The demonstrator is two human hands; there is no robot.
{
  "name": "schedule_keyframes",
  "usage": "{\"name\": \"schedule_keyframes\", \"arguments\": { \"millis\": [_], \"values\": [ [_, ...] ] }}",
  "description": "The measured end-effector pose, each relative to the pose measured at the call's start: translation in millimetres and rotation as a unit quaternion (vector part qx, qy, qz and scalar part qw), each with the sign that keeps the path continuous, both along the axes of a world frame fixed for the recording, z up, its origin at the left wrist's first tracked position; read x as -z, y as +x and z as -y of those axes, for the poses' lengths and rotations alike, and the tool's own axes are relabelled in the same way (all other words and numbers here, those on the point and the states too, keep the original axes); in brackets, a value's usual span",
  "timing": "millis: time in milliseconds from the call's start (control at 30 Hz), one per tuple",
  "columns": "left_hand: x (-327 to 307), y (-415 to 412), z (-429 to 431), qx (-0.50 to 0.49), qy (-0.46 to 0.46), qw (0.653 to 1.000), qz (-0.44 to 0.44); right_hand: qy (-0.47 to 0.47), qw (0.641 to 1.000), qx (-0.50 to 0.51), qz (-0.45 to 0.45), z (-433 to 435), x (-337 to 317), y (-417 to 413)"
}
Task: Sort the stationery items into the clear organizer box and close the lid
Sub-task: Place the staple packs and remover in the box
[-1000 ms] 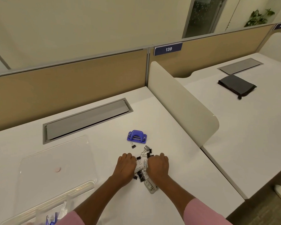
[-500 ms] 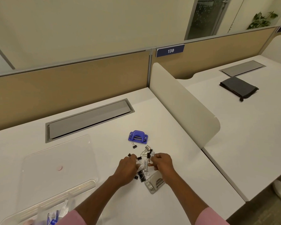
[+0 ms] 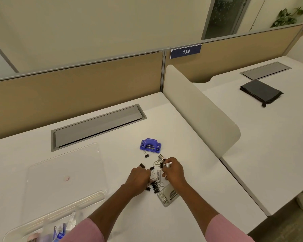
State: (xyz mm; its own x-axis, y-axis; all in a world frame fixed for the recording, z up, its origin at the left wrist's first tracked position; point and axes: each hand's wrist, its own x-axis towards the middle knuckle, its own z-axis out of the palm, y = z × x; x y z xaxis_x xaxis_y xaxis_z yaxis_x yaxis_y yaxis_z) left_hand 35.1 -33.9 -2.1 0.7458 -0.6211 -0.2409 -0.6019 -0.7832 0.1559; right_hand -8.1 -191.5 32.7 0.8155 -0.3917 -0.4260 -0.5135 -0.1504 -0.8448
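Both hands had lifted off the clip pile; the right hand point(image 3: 173, 170) pinched a small white piece, the left hand point(image 3: 138, 177) curled, its grip unclear, binder clips point(image 3: 155, 186) lying between them.

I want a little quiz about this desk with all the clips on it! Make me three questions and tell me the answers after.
1. True or false: the small blue plastic hole punch is inside the clear plastic organizer box.
2. Which lies nearer the person: (a) the blue punch, (b) the grey metal hole punch?
3. Fill in: the clear flat lid lies ____ on the white desk, not shut on the box.

Key
1. False: it sits on the desk, beyond the pile of small black binder clips where the left hand and right hand are busy.
2. b
3. open
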Motion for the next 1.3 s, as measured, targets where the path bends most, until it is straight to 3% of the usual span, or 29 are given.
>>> {"name": "schedule_keyframes", "arguments": {
  "millis": [133, 333, 433, 667, 833, 1000, 1300],
  "values": [
    [-1.9, -1.2, 0.9, 0.022, 0.011, 1.000, -0.002, -0.098, 0.992, -0.070, -0.027, -4.3, 7.0, 7.7],
    [-7.2, 0.5, -1.7, 0.087, 0.036, 0.996, -0.001, -0.346, 0.914, -0.195, -0.077, -20.1, 9.7, 11.7],
    [-14.2, 2.1, -10.6, 0.048, 0.029, 0.998, -0.029, -0.367, 0.903, -0.201, -0.094, -28.3, 13.8, 11.9],
    [-29.1, -9.3, -45.8, -0.083, -0.127, 0.982, -0.113, -0.365, 0.906, -0.195, -0.085, -31.8, 14.7, 10.8],
    [-52.9, -35.8, -82.1, -0.180, -0.249, 0.935, -0.178, -0.276, 0.947, -0.159, -0.038, -32.8, 9.5, 14.1],
    [-74.4, -72.7, -136.9, -0.319, -0.376, 0.833, -0.253, -0.005, 0.999, -0.044, -0.025, -46.2, -10.5, 3.8],
    [-69.2, -139.8, -207.7, -0.450, -0.453, 0.731, -0.242, 0.249, 0.961, -0.118, -0.033, -122.7, -44.0, -33.6]
  ]
}}
